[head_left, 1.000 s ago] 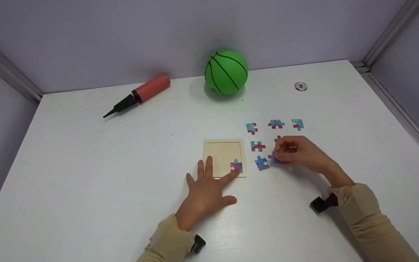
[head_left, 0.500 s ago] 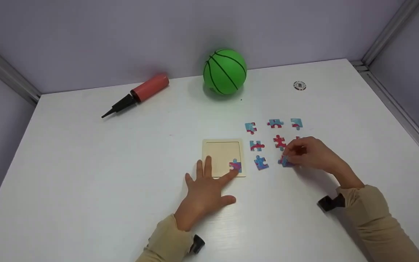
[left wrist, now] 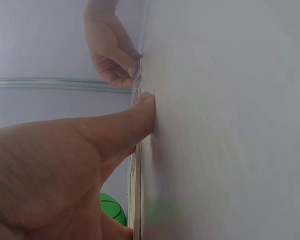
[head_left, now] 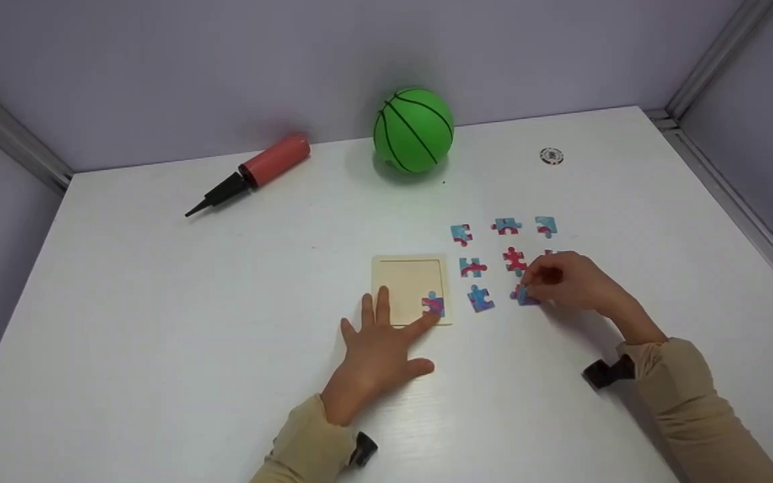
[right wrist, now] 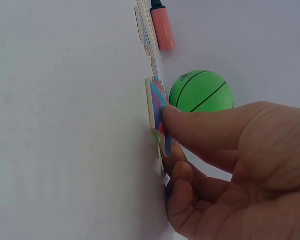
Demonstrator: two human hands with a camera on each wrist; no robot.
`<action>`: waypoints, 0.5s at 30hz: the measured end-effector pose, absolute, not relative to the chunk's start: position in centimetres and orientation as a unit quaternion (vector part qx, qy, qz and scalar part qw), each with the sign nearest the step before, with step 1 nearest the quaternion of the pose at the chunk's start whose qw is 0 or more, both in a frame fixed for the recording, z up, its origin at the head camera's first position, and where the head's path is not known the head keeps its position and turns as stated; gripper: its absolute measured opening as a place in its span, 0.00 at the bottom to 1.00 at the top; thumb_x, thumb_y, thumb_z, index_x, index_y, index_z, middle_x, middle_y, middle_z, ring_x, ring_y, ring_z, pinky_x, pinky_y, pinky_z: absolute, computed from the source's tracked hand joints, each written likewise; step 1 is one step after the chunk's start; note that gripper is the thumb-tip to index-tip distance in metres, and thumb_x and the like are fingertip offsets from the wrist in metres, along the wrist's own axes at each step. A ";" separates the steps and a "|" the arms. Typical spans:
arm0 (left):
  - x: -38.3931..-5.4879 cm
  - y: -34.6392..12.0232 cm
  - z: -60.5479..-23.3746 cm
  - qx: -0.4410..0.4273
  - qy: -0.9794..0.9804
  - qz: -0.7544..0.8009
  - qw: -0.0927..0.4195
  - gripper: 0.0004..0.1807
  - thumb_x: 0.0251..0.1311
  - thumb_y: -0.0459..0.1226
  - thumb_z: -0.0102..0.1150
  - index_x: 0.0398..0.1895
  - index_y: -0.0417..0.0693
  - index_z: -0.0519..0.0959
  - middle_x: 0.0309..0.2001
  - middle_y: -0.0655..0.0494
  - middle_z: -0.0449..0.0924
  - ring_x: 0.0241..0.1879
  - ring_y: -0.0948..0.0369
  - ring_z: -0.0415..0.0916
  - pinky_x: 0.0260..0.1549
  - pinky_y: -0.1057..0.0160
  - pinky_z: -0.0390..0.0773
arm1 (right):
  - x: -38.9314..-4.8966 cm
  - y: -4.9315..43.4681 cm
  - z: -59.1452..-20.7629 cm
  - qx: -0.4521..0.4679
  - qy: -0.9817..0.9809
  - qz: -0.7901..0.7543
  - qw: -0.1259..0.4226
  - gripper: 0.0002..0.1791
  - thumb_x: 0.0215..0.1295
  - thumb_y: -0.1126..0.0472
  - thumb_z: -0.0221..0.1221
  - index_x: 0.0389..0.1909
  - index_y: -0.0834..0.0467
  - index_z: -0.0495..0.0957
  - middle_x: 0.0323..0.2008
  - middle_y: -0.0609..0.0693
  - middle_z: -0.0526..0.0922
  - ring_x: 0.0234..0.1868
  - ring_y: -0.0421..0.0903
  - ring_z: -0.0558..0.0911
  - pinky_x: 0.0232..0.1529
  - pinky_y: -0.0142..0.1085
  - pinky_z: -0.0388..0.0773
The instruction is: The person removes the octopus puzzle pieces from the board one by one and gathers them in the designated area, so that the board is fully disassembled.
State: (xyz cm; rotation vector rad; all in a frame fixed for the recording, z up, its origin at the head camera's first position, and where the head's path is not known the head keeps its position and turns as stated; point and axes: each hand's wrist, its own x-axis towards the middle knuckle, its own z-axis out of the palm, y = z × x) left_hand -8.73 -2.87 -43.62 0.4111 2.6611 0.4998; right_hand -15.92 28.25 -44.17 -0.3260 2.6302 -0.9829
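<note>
My left hand (head_left: pixel 376 355) lies with fingers spread over the near edge of a shallow wooden puzzle tray (head_left: pixel 410 257). Its index fingertip touches the purple-blue jigsaw piece (head_left: pixel 432 303) in the tray's near right corner. With thumb and fingertips, my right hand (head_left: pixel 571 282) pinches another blue-pink jigsaw piece (right wrist: pixel 157 105), low over the table. To the left of that hand lies a blue jigsaw piece (head_left: pixel 480 298). A red jigsaw piece (head_left: pixel 514 260) is just beyond the fingers. One more piece, farther right, is mostly hidden behind the hand.
Several more jigsaw pieces, among them a blue-red piece (head_left: pixel 507 227), lie in rows right of the tray. A green ball (head_left: pixel 413 131) rests by the back wall. A red hand pump (head_left: pixel 276 159) lies back left, and a round chip (head_left: pixel 551 156) back right.
My right hand has shifted slightly right with its jigsaw piece, uncovering the red piece, and then hardly moved. My left hand has stayed on the tray. The head view has drifted slightly.
</note>
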 end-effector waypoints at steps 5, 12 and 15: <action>-8.7 -2.8 -43.6 0.144 0.953 0.180 0.198 0.36 0.56 0.54 0.63 0.70 0.74 0.63 0.74 0.35 0.38 0.71 0.34 0.34 0.57 0.25 0.45 | -16.0 28.2 -44.1 -0.111 0.920 -0.341 0.159 0.05 0.59 0.65 0.63 0.36 0.59 0.81 0.32 0.51 0.76 0.36 0.49 0.71 0.35 0.34 0.73; -8.6 -2.9 -43.6 0.151 0.955 0.177 0.182 0.36 0.55 0.55 0.63 0.69 0.74 0.64 0.74 0.34 0.40 0.71 0.33 0.37 0.56 0.25 0.47 | -16.1 28.2 -44.0 -0.112 0.920 -0.342 0.158 0.05 0.61 0.63 0.63 0.36 0.58 0.80 0.31 0.50 0.76 0.35 0.49 0.72 0.35 0.35 0.72; -8.5 -3.0 -43.6 0.153 0.957 0.174 0.173 0.37 0.55 0.55 0.64 0.69 0.75 0.63 0.74 0.34 0.41 0.71 0.33 0.38 0.56 0.25 0.49 | -16.1 28.0 -43.9 -0.117 0.919 -0.345 0.153 0.05 0.63 0.61 0.62 0.36 0.58 0.80 0.31 0.50 0.77 0.35 0.48 0.73 0.34 0.35 0.73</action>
